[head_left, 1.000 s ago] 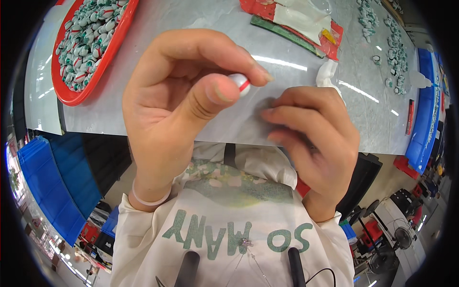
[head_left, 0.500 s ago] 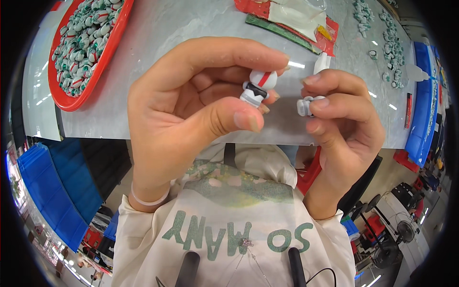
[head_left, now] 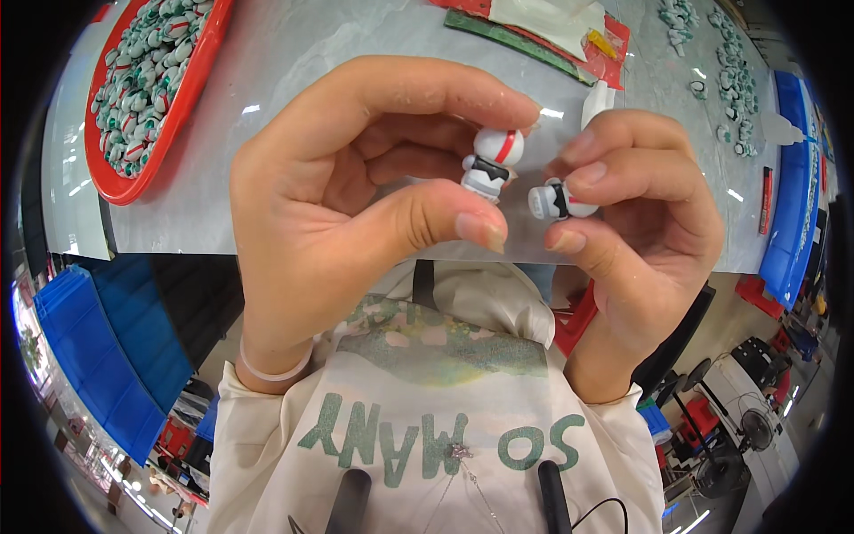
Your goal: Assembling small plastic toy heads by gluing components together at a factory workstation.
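Note:
A small toy figurine (head_left: 488, 173) with a round white head, a red stripe, a black band and a grey-white lower part sits between the curled fingers and thumb of my left hand (head_left: 307, 178). My right hand (head_left: 654, 209) pinches a second, similar figurine (head_left: 553, 200) between thumb and fingertips; its grey-white end points left and some of it is hidden by the fingers. Both figurines are held above the near edge of the grey table (head_left: 311, 36), side by side but apart.
A red tray (head_left: 147, 182) heaped with similar small pieces stands at the left. Toward the back lie a green strip (head_left: 520, 49), a red sheet (head_left: 616, 67) and a white tube (head_left: 595, 105). More pieces (head_left: 735, 76) lie in rows at right, beside a red pen (head_left: 766, 200) and a blue bin (head_left: 792, 214).
My right hand has turned its figurine, so its black band and red part now show, and has come slightly closer to the left one. The left figurine has tilted more upright.

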